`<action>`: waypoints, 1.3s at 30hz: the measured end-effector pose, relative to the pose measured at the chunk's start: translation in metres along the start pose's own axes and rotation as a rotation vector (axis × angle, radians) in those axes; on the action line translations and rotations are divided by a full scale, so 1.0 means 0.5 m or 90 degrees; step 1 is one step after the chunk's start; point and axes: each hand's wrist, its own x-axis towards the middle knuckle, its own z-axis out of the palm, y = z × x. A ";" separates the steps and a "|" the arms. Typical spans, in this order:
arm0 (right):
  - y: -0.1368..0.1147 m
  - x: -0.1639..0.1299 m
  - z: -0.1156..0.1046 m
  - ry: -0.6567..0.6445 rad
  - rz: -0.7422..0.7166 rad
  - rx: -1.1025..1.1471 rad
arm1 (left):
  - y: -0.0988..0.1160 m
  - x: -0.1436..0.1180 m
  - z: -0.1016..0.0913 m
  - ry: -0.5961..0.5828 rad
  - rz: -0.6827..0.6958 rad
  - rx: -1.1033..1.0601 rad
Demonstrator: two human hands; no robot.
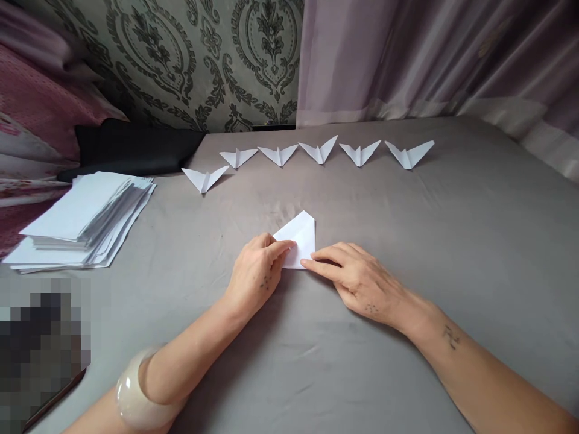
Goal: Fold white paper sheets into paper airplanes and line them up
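From the head view, we look down on a grey, cloth-covered worktop (384, 374). A folded white paper (304, 238) lies around its middle, well apart from the back edge. We see the paper's blunt point aimed towards that edge, with a slanting side on the left, an upright side on the right and a straight base nearest us.

The left hand (256, 265) holds the paper at its left side, thumb and forefinger nearly together on top of it and the other fingers curled under. The right hand (362, 277) has a narrow spread: two fingertips touch the paper's lower right corner, and the palm hangs low beside it. We see a pale bangle (136, 398) around the left forearm.

Along the back edge we count five winged papers (279, 157) in a row, each with two wings tilted up from a middle fold. A sixth piece (205, 179) sits a little nearer to us, at the row's left end.

By the left edge we find an uneven stack (81, 211) of white sheets, and behind it a black cloth (136, 147) covers the back left corner. Near the front left corner lies a dark object (40, 361), too blurred for us to name. Past the back edge, we see patterned wallpaper (212, 54) and a mauve curtain (344, 60).
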 end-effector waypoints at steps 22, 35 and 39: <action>-0.003 -0.005 -0.001 -0.002 -0.016 -0.036 | -0.008 0.000 0.004 -0.005 0.000 -0.003; -0.023 0.057 0.024 0.108 0.083 -0.081 | -0.007 0.000 0.002 -0.004 0.006 -0.003; -0.024 0.061 0.028 0.091 0.095 -0.097 | -0.009 -0.001 0.002 0.001 0.017 -0.018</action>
